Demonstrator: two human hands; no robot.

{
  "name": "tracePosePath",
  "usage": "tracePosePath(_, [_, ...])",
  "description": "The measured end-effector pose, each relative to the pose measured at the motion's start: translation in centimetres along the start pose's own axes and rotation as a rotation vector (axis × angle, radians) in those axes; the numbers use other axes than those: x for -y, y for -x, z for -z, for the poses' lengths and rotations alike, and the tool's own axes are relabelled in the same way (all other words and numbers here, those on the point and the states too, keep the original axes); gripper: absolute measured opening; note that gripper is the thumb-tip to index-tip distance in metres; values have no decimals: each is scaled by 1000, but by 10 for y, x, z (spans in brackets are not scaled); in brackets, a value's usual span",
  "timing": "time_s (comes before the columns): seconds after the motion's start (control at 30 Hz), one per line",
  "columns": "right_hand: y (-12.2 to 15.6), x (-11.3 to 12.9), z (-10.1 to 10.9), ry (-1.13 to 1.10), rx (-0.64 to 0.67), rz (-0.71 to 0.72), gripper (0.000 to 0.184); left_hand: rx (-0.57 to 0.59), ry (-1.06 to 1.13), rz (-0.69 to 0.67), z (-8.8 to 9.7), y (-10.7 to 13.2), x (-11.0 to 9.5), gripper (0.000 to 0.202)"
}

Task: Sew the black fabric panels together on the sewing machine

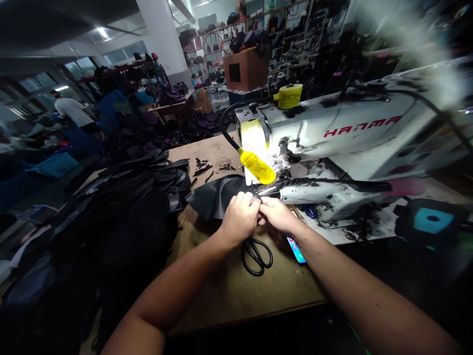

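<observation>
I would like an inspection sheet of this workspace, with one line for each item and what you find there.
surface: wooden table top, scuffed, beside the sewing machine.
job's things: black sheet material, its edge near the machine's needle area.
clutter: black-handled scissors, phone, black scraps, large pile of black pieces.
grips: left hand and right hand pinch the sheet's edge together.
cables: black cable along the machine's top; yellow lamp's black neck.
surroundings: co-worker in white shirt, shelves of bags.

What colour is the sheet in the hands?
Shiny black: the sheet by the left hand and right hand, seen in the head view.
</observation>
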State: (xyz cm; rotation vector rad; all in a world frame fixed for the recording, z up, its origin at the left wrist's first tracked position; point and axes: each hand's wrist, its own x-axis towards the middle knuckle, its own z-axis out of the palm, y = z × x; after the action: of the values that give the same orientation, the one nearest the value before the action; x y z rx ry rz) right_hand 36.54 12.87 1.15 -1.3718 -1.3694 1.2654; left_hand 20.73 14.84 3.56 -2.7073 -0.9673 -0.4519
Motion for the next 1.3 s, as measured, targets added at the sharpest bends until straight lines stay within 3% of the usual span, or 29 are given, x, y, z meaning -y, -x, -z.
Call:
tracePosePath(0.13, [9, 2, -3, -82, -83, -55, 17, -132, -22, -43, -6, 6, 8, 25])
tracePosePath(0.33, [16, 13, -3, -210, -126, -99, 15, -202, 23, -231, -19, -1, 22, 34])
tracePosePath(0.47, [8, 16, -11, -364, -227, -164, 27, -275, 25, -329, -24, -7, 28, 36])
tracePosePath(0.57, [1, 16, -15, -255, -321, -68, 30, -337, -4, -328, -26, -7, 30, 35])
tracePosePath(0.67, [-1, 14, -18, 11, -422, -13, 33, -369, -10, -312, -28, -4, 30, 34])
tracePosePath(0.77, [-1, 9, -21, 216, -513, 26, 33, -348, -21, -246, -30, 0, 31, 29])
tracePosePath(0.97, [-2, 7, -20, 352, -556, 72, 35, -307, 4, -111, -38, -4, 35, 25])
tracePosePath(1.07, [6, -2, -21, 525, -503, 108, 31, -294, 40, -30, -43, -12, 40, 27])
tracePosePath(1.2, [43, -37, -41, 841, -107, 79, 15, -277, 15, 27, -46, -16, 45, 30])
tracePosePath(1.3, [73, -64, -62, 922, 88, 37, 32, -243, 1, 52, -46, -15, 48, 30])
